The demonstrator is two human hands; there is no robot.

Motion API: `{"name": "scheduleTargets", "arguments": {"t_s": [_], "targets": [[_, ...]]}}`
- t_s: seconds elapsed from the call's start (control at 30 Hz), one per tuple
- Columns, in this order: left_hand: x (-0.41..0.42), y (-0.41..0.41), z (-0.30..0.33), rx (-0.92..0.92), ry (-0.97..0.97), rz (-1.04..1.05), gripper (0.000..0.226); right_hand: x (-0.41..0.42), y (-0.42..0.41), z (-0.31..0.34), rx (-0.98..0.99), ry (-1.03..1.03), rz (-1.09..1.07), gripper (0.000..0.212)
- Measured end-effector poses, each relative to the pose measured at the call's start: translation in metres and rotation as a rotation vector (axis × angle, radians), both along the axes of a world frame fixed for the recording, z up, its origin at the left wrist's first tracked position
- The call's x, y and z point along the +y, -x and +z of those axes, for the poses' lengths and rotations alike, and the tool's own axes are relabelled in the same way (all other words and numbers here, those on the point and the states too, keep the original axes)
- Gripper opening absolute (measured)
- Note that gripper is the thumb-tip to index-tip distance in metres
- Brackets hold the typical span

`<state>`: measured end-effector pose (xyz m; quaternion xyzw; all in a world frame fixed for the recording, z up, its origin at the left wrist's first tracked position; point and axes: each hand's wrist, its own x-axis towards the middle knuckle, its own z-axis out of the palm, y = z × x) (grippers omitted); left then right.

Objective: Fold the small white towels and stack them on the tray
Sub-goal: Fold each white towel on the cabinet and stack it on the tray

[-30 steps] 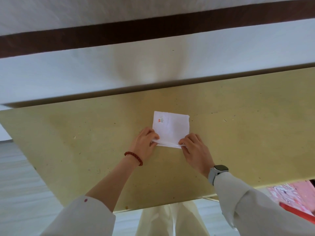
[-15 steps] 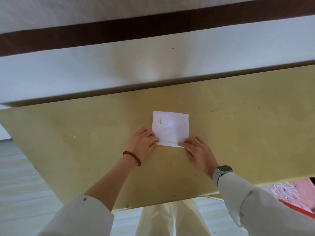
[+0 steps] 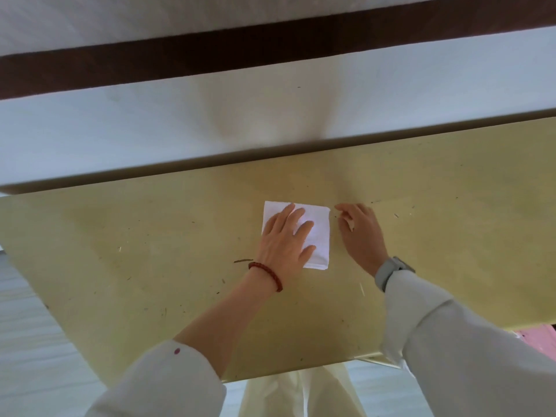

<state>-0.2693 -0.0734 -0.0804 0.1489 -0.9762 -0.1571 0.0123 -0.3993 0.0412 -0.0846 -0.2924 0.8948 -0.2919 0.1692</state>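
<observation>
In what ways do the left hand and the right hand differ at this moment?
The left hand lies flat on the folded white towel, fingers spread; the right hand is beside the towel over the yellow table, fingers curled, and holds nothing. The left wrist wears a red bead bracelet; the right wrist wears a grey watch. Both arms have white sleeves.

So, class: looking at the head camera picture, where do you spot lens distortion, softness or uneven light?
Head view: wide-angle lens splays the yellow table edges; soft focus throughout; bright patch on the white surface behind; the folded towel nearly washes out.
</observation>
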Motion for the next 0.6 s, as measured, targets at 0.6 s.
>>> {"name": "scheduleTargets", "arguments": {"t_s": [0.6], "targets": [[-0.001,-0.008,-0.027,-0.258,-0.092,-0.027,0.085,-0.017,0.023,-0.002,-0.194,-0.118,0.286,0.015]]}}
